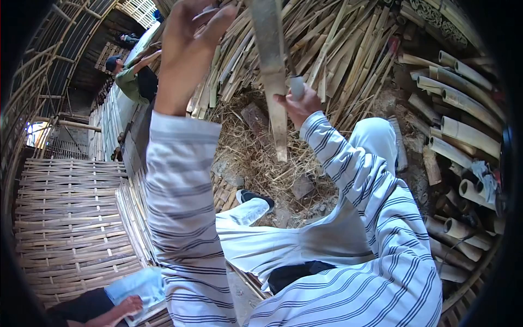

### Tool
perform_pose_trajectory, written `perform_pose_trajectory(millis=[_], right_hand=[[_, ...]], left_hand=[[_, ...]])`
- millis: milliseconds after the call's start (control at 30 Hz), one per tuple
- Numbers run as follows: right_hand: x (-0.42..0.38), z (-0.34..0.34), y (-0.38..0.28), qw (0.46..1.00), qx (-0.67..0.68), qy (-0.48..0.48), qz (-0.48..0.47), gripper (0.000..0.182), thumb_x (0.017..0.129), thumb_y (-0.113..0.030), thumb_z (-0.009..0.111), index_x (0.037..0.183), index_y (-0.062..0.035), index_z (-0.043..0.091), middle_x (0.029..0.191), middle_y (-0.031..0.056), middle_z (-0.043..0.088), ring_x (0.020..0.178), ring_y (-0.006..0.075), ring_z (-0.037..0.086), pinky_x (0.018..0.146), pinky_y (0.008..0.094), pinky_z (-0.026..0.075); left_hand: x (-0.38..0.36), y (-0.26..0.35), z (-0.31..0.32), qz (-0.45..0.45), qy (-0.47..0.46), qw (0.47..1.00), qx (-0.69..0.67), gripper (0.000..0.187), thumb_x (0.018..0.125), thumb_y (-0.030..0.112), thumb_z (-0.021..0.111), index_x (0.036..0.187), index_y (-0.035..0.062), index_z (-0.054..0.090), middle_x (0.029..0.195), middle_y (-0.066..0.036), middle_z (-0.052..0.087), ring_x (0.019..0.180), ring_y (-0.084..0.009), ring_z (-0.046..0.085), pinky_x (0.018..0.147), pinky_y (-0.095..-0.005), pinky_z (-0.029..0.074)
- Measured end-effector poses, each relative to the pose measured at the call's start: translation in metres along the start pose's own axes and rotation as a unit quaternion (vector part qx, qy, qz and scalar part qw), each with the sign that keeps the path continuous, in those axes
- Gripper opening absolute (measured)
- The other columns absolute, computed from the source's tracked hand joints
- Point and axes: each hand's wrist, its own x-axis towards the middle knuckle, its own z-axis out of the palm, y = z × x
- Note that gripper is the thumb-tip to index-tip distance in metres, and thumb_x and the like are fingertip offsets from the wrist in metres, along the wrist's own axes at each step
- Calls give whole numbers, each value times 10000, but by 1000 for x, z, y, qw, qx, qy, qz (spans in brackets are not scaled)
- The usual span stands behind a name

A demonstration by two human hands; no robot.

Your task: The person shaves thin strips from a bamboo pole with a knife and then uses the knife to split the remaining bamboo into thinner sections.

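Note:
My right hand (pixel 303 106) is wrapped round the pale handle (pixel 297 87) of a knife, whose thin dark blade runs up along a bamboo strip. The long split bamboo strip (pixel 275 98) hangs in front of me from the top edge, its lower end over the littered ground. My left hand (pixel 190 43) is raised at the top, left of the strip and apart from it. Its thumb stands away from the curled forefinger, and its other fingers are partly cut off by the frame.
Many split bamboo strips (pixel 348 60) lie heaped ahead, with shavings (pixel 283 174) below. Cut bamboo pieces (pixel 471 136) are piled at right. A woven bamboo panel (pixel 71 218) lies at left. One person (pixel 129 82) works at far left; another person's hand (pixel 129 306) shows at lower left.

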Motion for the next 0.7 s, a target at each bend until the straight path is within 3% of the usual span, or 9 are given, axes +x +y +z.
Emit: perform_pose_trajectory(millis=[67,200,267,333,400,467,567,633,700], right_hand=[[3,-11,-11,996,-4,68,59,539,672,-394,803,1005,-34,580,827,100,658,759,211,649,746,354,541],[24,-41,-9,974,166,128,82,415,715,-308,781,903,-20,547,786,77,620,658,170,616,599,326,524],[52,-47,27,932,327,148,46,357,755,-271,748,916,-22,549,824,71,610,641,179,600,576,335,520],[85,-59,67,897,421,122,60,301,776,-246,738,913,-39,566,798,62,609,590,181,586,530,336,507],[116,-78,101,881,452,49,129,249,780,-233,751,895,-72,598,707,52,618,505,175,572,460,329,484],[118,-87,103,916,357,5,186,228,833,-258,697,936,-71,615,737,50,629,540,198,590,492,339,499],[60,-79,39,903,362,123,196,241,887,-270,623,979,-47,623,814,52,644,620,198,612,551,345,522],[63,-79,52,882,428,64,187,228,887,-244,625,994,-42,621,844,56,645,659,193,619,590,332,528],[65,-81,63,875,456,2,163,197,880,-199,635,1001,-44,619,877,59,643,725,187,626,650,325,535]], left_hand=[[-18,-15,-12,72,27,996,54,242,891,131,565,1066,-35,579,1058,-132,623,971,-176,594,857,-294,469],[-122,-48,-7,-119,15,988,-92,194,896,184,624,864,-7,607,740,-62,630,670,-85,589,566,-189,452],[-177,-65,-6,-334,-23,937,-97,359,922,239,589,624,39,572,510,-7,538,467,-56,499,408,-201,349],[-227,-92,24,-332,82,940,-12,508,925,335,569,488,117,428,403,34,403,340,-47,337,338,-244,237],[-269,-112,39,-426,109,894,-87,553,915,395,563,458,123,411,422,35,393,351,-45,311,359,-233,199],[-282,-106,47,-402,72,911,-57,503,900,423,565,507,116,492,448,44,414,393,-49,348,391,-227,208],[-291,-128,41,-466,81,869,-149,363,881,445,582,802,91,575,686,-20,564,586,-81,510,514,-226,365],[-278,-137,35,-447,125,841,-276,379,881,447,578,987,85,557,906,-82,617,757,-131,583,652,-263,471],[-267,-141,24,-405,156,828,-354,421,891,450,558,1105,95,489,1087,-110,556,910,-196,562,848,-330,447]])
